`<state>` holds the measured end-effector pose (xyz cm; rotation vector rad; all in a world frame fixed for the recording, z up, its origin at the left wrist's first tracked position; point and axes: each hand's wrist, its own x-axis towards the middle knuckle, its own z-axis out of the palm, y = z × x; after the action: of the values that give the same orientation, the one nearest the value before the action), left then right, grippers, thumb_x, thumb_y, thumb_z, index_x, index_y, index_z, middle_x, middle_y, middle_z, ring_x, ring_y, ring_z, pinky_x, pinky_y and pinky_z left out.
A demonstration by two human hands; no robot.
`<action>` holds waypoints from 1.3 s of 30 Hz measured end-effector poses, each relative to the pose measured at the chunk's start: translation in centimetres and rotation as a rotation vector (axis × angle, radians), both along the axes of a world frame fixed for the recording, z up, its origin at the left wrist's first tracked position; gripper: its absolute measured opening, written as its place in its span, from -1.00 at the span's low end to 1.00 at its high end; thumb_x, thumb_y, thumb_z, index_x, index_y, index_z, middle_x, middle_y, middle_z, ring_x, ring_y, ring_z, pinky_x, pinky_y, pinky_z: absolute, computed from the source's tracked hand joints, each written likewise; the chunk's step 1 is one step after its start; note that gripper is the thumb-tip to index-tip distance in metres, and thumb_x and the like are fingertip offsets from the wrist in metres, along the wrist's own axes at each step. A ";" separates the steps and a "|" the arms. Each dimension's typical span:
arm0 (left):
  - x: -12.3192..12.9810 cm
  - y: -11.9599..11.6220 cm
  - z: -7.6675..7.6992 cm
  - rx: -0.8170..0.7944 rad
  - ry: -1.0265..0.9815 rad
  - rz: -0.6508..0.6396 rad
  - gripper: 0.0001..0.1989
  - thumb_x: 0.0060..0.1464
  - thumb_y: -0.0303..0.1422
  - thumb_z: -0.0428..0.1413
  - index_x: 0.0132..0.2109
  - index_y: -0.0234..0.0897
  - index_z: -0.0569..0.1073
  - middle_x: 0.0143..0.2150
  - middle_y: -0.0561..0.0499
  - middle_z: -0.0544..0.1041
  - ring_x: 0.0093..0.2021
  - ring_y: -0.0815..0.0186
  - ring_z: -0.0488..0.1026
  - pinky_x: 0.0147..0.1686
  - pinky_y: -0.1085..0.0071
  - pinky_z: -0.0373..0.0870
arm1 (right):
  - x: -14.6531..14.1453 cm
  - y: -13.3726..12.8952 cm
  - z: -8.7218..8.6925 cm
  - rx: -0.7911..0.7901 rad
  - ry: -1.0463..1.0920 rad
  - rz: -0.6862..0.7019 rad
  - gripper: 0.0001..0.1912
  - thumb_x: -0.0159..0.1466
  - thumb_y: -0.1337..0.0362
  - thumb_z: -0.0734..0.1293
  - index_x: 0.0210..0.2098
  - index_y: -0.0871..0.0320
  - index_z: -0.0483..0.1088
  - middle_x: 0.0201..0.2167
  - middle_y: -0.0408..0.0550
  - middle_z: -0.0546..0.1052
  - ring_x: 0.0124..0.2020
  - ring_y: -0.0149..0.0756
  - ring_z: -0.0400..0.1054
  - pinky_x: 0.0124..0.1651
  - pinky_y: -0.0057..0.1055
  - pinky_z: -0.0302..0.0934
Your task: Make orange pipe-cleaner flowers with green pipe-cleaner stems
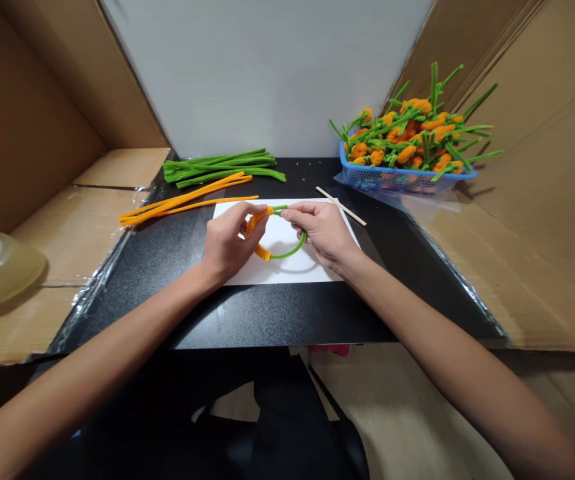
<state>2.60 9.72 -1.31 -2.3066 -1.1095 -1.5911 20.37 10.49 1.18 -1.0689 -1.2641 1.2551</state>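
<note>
Your left hand [231, 240] is mostly closed, thumb and fingers pinching the orange coil [263, 254] wound on a green pipe cleaner [289, 254]. Your right hand [323, 230] is curled nearly closed, its fingertips gripping the green part, which bends round in a loop between your hands. That loop is above the white paper [287, 275] on the black desk [247, 320]. Beyond your left hand lie orange pipe cleaners [187, 198], with a green bundle [227, 165] behind them. A thin wooden stick [341, 206] lies just past your right hand; farther right, a blue basket [392, 179] holds orange-and-green pieces [407, 137].
</note>
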 end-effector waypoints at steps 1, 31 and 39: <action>0.0 0.0 0.0 0.005 0.012 -0.025 -0.94 0.18 -0.44 0.18 -0.18 -0.29 0.49 -0.24 0.01 0.66 -0.45 0.48 0.49 -0.44 0.56 0.46 | 0.0 0.1 0.0 -0.004 0.006 -0.003 -0.91 0.07 0.32 0.44 -0.51 0.21 0.48 -0.61 -0.21 0.36 -0.54 -0.49 0.11 -0.48 -0.44 -0.02; -0.3 0.3 -0.4 -0.102 0.070 -0.045 -0.90 0.15 -0.38 0.22 -0.19 -0.31 0.53 -0.33 0.03 0.64 -0.55 0.51 0.41 -0.50 0.56 0.41 | 0.2 -0.5 -0.3 0.518 -0.477 -0.086 -0.88 0.23 0.29 0.37 -0.38 0.17 0.55 -0.57 -0.19 0.43 -0.54 -0.43 0.15 -0.39 -0.39 0.03; -0.1 0.3 -0.4 -0.051 0.047 0.006 -0.91 0.15 -0.37 0.21 -0.23 -0.30 0.49 -0.29 0.02 0.65 -0.53 0.50 0.42 -0.48 0.56 0.42 | 0.1 -0.3 -0.4 0.402 -0.360 -0.061 -0.83 0.22 0.22 0.39 -0.38 0.20 0.55 -0.56 -0.14 0.47 -0.52 -0.40 0.24 -0.41 -0.40 0.11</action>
<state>2.47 10.01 -1.71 -2.3570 -1.1580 -1.5157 20.45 10.20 0.80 -1.0514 -1.6584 0.7341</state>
